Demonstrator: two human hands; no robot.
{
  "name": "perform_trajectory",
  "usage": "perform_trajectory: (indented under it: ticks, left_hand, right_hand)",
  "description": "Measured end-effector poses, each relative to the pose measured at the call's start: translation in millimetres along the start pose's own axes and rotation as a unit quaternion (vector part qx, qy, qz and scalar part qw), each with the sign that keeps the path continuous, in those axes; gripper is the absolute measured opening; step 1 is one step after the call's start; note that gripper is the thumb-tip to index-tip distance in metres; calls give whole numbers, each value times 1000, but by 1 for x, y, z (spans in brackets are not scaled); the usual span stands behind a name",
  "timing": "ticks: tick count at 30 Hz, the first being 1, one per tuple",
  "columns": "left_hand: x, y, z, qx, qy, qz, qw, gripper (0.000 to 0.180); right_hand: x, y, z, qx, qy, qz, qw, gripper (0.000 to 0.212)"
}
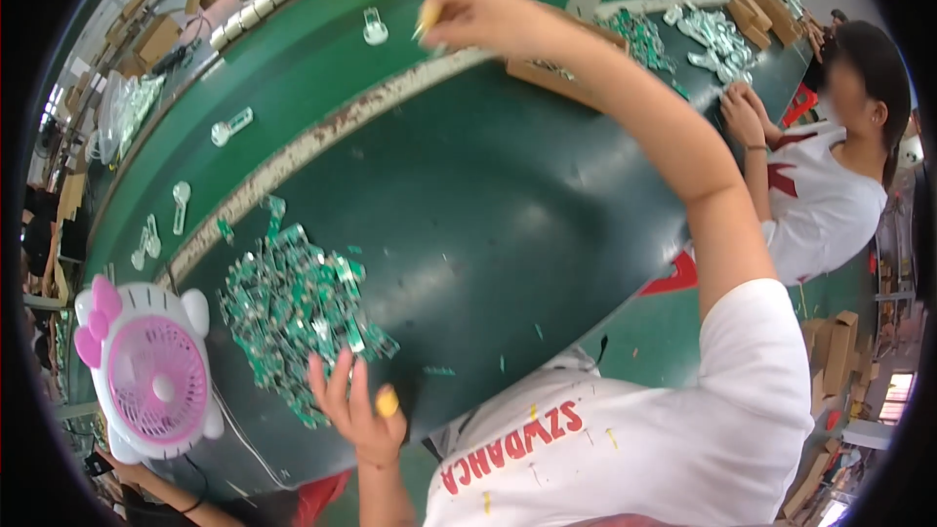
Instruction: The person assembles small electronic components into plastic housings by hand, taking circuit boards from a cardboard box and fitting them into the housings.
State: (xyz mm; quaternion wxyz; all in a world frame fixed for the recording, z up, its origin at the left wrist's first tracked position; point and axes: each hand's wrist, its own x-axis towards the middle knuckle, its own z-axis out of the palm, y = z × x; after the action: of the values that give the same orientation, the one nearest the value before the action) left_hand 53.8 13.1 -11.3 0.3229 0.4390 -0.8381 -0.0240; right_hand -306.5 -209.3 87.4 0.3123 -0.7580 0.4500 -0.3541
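Observation:
My left hand (pixel 361 415) is at the near edge of a heap of small green circuit boards (pixel 293 307), fingers spread and fingertips touching the boards. A yellow finger cover (pixel 387 400) sits on its thumb. My right arm reaches far forward, and my right hand (pixel 473 18) is over the green conveyor belt, beyond the pale worn rail (pixel 332 127). Its thumb and fingers, one with a yellow cover, are pinched together; a small pale piece seems to show below them, too blurred to name. Nearby on the belt lies a pale spoon-shaped part (pixel 375 27).
A pink and white fan (pixel 156 371) stands left of the heap. More spoon-shaped parts, one (pixel 232 127) among several, lie along the belt. A cardboard tray (pixel 556 83) is under my right forearm. At right, a co-worker (pixel 820 166) sits by further piles of parts (pixel 717 44).

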Motion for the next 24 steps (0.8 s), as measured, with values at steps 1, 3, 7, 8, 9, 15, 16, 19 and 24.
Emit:
perform_trajectory:
  ticks: [1, 3, 7, 8, 9, 15, 16, 19, 24]
  left_hand:
    - [12, 12, 3, -15, -1, -2, 1000, 44]
    - [34, 33, 23, -106, 20, -51, 993, 68]
    - [31, 34, 61, -314, -66, -133, 938, 55]
    - [35, 44, 50, -361, -55, -162, 917, 41]
    - [24, 48, 49, -542, -71, -307, 779, 39]
    - [11, 51, 52, -598, 55, -312, 736, 55]
    - [7, 50, 57, -541, 56, -278, 792, 57]
    - [-1, 51, 60, -465, 67, -257, 845, 61]
    - [1, 49, 35, -382, -36, -122, 915, 89]
  right_hand:
    - [-22, -21, 40, 30, -40, -3, 999, 13]
    - [-71, -72, 87, 88, -126, -23, 988, 13]
    - [-129, -101, 148, 288, -181, 33, 940, 12]
    - [-135, -105, 151, 191, -117, 12, 975, 14]
    - [-137, -107, 152, 52, -59, -27, 997, 18]
    - [-174, -76, 207, 290, 55, 84, 952, 28]
    - [-176, -79, 213, 243, 33, 31, 969, 23]
    - [-186, -77, 231, 252, 71, 56, 963, 16]
    - [-190, -63, 227, 564, 145, 216, 784, 19]
